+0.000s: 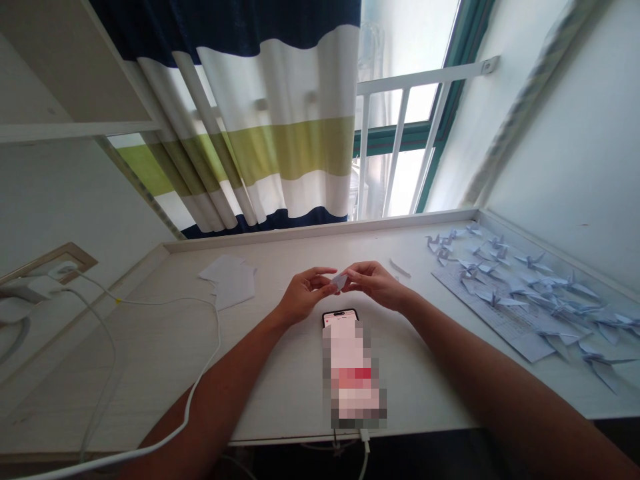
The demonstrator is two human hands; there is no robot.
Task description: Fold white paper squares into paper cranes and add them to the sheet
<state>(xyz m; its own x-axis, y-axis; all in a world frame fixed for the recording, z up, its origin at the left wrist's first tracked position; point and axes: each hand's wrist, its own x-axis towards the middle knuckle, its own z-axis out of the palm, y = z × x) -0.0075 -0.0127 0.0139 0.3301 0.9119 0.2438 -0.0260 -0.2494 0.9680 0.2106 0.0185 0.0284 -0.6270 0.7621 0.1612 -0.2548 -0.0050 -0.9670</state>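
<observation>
My left hand (305, 293) and my right hand (374, 283) meet above the desk and both pinch a small folded piece of pale paper (340, 281) between their fingertips. Just below them a phone (350, 363) lies flat on the desk with its screen lit. A small stack of white paper sheets (229, 279) rests on the desk to the left of my left hand. A thin white paper strip (400, 268) lies just right of my right hand.
Several folded pale paper cranes (525, 287) cover a printed sheet (505, 320) on the right of the white desk (150, 347). A white cable (200, 373) runs from a wall socket (50, 270) across the left. Striped curtain (260, 133) and window bars (395, 153) stand behind.
</observation>
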